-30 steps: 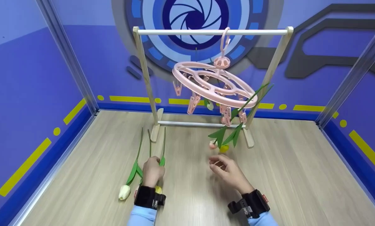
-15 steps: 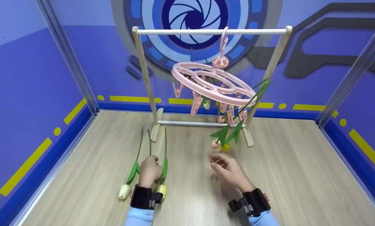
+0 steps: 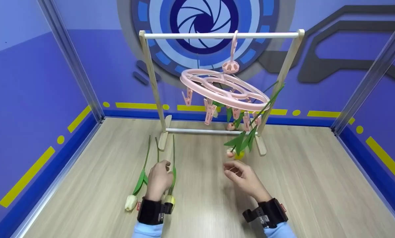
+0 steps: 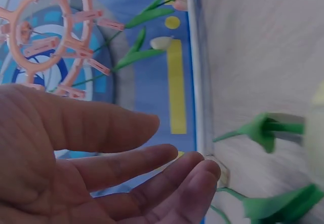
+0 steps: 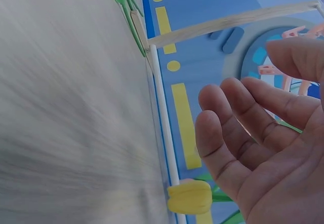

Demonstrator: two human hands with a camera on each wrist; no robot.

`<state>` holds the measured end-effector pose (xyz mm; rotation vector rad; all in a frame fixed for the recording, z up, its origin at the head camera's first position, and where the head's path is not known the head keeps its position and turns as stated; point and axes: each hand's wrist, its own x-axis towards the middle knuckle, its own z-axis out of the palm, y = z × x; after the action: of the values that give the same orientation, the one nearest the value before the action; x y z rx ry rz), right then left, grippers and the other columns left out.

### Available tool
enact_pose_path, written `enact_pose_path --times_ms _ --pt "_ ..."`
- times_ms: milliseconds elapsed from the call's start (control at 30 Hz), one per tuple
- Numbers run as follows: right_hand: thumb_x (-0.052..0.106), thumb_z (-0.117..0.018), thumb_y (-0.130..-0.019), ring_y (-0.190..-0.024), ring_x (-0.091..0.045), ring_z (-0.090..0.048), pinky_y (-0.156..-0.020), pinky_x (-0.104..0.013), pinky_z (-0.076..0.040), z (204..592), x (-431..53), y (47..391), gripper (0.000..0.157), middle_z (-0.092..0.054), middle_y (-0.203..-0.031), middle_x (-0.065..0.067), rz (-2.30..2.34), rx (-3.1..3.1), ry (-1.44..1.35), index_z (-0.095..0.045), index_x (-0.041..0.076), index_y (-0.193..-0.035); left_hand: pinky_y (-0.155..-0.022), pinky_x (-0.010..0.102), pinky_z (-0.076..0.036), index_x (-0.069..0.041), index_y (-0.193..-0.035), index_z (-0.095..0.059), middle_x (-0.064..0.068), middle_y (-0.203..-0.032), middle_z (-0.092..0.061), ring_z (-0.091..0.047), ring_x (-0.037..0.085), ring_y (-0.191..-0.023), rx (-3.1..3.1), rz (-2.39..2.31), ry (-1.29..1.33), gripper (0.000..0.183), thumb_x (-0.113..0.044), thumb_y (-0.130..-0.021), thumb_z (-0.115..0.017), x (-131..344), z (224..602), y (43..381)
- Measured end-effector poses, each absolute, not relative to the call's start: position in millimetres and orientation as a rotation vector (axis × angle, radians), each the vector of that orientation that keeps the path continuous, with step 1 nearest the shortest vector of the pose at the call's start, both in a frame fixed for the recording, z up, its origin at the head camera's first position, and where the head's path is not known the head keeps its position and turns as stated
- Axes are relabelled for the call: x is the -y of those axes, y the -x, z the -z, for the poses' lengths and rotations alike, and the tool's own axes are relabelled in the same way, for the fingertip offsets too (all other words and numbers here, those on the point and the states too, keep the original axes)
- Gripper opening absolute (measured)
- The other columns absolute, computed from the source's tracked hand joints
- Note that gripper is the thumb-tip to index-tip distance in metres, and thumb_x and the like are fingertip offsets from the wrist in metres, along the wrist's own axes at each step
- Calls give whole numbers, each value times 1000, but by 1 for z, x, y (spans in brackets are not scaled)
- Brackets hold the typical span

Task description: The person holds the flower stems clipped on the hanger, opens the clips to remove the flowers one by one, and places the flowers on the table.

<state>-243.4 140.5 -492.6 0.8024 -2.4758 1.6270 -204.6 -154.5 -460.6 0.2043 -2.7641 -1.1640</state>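
Note:
My left hand (image 3: 160, 180) hovers over artificial tulips lying on the table, its fingers loosely bent with nothing between them in the left wrist view. A white tulip (image 3: 131, 202) lies to its left, and a yellow tulip (image 3: 170, 199) shows partly from behind the wrist. Another stem (image 3: 157, 150) runs under this hand, its bloom hidden. My right hand (image 3: 247, 180), relaxed and holding nothing, is just below a hanging yellow tulip (image 3: 239, 155) and a pink tulip (image 3: 230, 153). These hang head down from the pink clip hanger (image 3: 214, 96), which tilts down to the right.
A wooden stand (image 3: 290, 56) carries the hanger by its hook on a white top rod (image 3: 190, 35). Several pink clothespins (image 3: 210, 114) dangle from the ring. More tulips, including a white tulip (image 4: 162, 42), hang at its back. Blue panels (image 3: 111, 72) enclose the table (image 3: 197, 198).
The hanger has turned slightly, its clips and front tulips shifting a little right. My left hand has shifted slightly left, showing more of the yellow tulip. The right hand stays nearly in place.

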Motion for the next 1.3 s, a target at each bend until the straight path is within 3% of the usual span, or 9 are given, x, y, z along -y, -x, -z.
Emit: enact_pose_path --times_ms 500,733,1000,1300 --pt "10 -67 -100 -91 -13 -67 -78 -26 -53 475 -175 243 20 -75 -108 -11 -1475 2501 -683 -73 2 -118 -84 49 -55 3 -123 -70 17 -116 -69 -67 34 -103 2598 1171 62 31 -6 -94 -65 116 429 187" --pt "5 -68 -99 -90 -12 -65 -77 -24 -53 454 -189 251 20 -74 -105 -8 -1417 2449 -622 -73 0 -117 -82 45 -56 2 -117 -72 14 -113 -70 -68 32 -99 2433 1120 320 24 -3 -93 -68 99 425 187" --pt "-1 -66 -98 -87 -12 -65 -75 -19 -52 423 -203 265 20 -74 -102 -13 -1375 2361 -531 -72 -4 -117 -83 43 -57 4 -116 -71 14 -113 -68 -66 29 -98 2268 1184 416 22 2 -94 -68 80 423 192" --pt "2 -64 -100 -99 -24 -66 -81 -17 -49 393 -210 282 27 -68 -120 -17 -1342 2340 -459 -66 -2 -127 -84 42 -55 1 -121 -71 12 -116 -68 -65 24 -100 2121 1250 469 25 0 -95 -68 57 422 202"
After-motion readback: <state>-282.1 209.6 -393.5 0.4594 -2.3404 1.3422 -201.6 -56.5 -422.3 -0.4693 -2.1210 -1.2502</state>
